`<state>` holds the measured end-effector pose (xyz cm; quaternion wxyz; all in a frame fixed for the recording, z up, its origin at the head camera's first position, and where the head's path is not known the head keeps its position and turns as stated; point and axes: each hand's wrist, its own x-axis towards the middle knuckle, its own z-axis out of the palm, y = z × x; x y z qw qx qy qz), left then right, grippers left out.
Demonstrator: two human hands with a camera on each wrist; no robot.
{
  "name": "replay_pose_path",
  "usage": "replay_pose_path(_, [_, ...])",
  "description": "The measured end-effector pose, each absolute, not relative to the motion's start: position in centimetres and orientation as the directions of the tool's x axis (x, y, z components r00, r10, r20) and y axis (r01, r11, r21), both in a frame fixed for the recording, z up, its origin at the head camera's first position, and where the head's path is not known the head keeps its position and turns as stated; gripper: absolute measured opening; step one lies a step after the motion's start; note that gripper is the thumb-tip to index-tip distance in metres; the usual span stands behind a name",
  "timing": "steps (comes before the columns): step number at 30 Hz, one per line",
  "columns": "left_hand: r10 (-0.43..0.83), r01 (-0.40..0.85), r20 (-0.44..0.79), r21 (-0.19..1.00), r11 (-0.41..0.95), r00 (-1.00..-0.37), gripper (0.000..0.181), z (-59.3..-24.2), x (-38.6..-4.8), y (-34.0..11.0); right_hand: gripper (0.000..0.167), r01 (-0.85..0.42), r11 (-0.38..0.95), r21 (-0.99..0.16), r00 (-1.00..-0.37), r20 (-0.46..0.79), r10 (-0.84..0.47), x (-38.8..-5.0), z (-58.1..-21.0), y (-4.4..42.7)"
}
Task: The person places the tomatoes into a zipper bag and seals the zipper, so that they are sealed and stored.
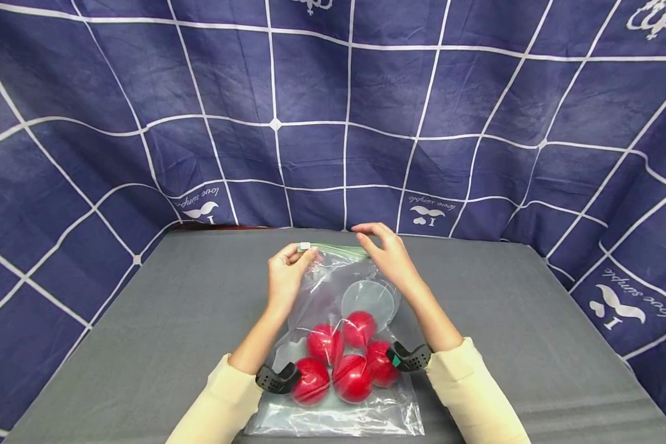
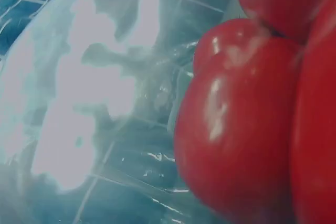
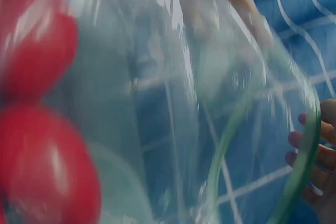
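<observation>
A clear zip bag (image 1: 338, 419) with a green zip strip (image 1: 341, 250) lies with its mouth end away from me. Several shiny red balls (image 1: 352, 378) sit inside it, along with a pale translucent round bowl-like piece (image 1: 369, 302). At the top left corner my left hand (image 1: 285, 277) pinches the bag's edge by a white slider (image 1: 304, 246). My right hand (image 1: 391, 256) is at the strip's right end, thumb and fingers apart. Close up in the left wrist view are red balls (image 2: 236, 129) behind glossy plastic. The right wrist view shows the green strip (image 3: 310, 156) curving past fingertips.
A grey cloth-covered table (image 1: 161, 333) extends around the bag. Behind it and at both sides hangs a blue curtain (image 1: 311, 154) with white grid lines. Each wrist wears a black strap, the left strap (image 1: 277, 378) and right strap (image 1: 409, 357) lying over the balls.
</observation>
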<state>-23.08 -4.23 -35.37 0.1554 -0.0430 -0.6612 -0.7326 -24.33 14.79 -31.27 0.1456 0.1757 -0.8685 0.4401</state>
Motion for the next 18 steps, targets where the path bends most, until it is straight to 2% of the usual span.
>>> replay_pose_path(10, [-0.139, 0.356, 0.362, 0.932, 0.066, -0.922, 0.017, -34.9, -22.2, -2.9, 0.024, -0.568, 0.518, -0.64, -0.823, 0.448, -0.35, -23.1, -30.0, 10.5])
replay_pose_path(18, [-0.148, 0.416, 0.438, 0.896, 0.159, -0.887, 0.011, -34.9, -21.9, -3.0, 0.015, -0.579, 0.548, -0.604, -0.815, 0.443, -0.372, -23.1, -30.3, 9.9])
